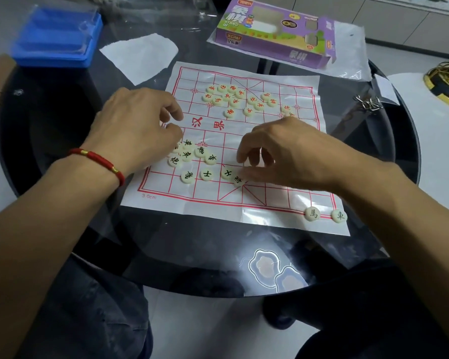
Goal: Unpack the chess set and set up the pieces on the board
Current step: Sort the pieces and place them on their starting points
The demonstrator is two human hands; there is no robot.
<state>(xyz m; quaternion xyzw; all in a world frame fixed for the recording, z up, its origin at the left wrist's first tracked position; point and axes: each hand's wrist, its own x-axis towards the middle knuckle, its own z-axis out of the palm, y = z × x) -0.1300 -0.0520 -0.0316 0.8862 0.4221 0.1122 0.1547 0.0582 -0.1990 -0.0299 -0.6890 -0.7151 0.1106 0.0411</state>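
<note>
A white paper board with a red grid lies on the dark glass table. Red-lettered round pieces are heaped on its far half. Black-lettered pieces are bunched at the near left. Two black pieces sit in the near right corner. My left hand hovers over the left bunch, fingers curled, and hides some pieces. My right hand reaches over the near middle, thumb touching a black piece. I cannot tell whether either hand holds a piece.
The purple chess box lies on a plastic bag at the back. A blue plastic tray with a clear lid stands back left, beside a white paper sheet. A metal ring puzzle rests at the right rim.
</note>
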